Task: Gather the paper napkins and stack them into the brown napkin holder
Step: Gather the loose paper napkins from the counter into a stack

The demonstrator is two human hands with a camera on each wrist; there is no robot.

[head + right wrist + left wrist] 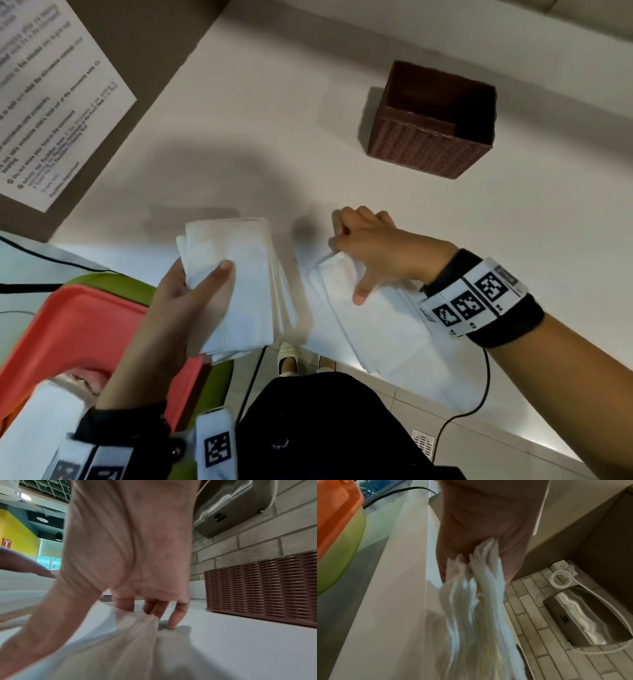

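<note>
Two bundles of napkins show in the head view. My left hand clamps the gathered stack at seven o'clock, thumb curled over the top. My right hand at four o'clock pinches the far corner of the loose napkins lying on the tabletop. The brown napkin holder stands empty at one o'clock, well apart from both.

From the left wrist, the stack's edges fan out below the palm, soft and uneven.

From the right wrist, fingertips bunch the thin paper into wrinkles, the holder just beyond.

I judge these light, limp and easily torn. Taking hold across the full thickness near one short edge should work better than a corner pinch, which may shed the lower sheets.
</note>
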